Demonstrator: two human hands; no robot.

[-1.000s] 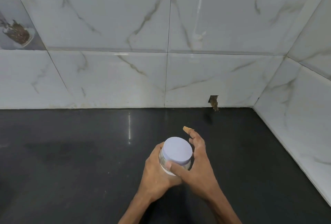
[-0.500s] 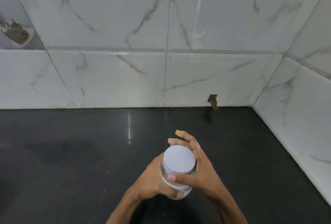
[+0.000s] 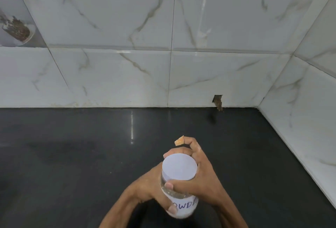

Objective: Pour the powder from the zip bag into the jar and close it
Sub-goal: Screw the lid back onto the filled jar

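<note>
A clear glass jar (image 3: 183, 204) with a white label reading "POWDE" is held up above the black counter, tilted toward me. Its pale lilac lid (image 3: 179, 166) sits on top. My left hand (image 3: 147, 189) wraps the jar's body from the left, thumb across the label. My right hand (image 3: 198, 176) grips the lid's rim with thumb and fingers; one fingertip wears a tan plaster (image 3: 179, 140). No zip bag is in view.
The black counter (image 3: 72, 155) stretches left and back to white marble-pattern wall tiles (image 3: 127, 74). A tiled side wall (image 3: 300, 118) closes the right side. A small chipped hole (image 3: 217, 101) marks the back wall's base.
Both hands have lifted the jar toward me and tilted it, so the label now shows. My right hand's fingers have curled round the lid.
</note>
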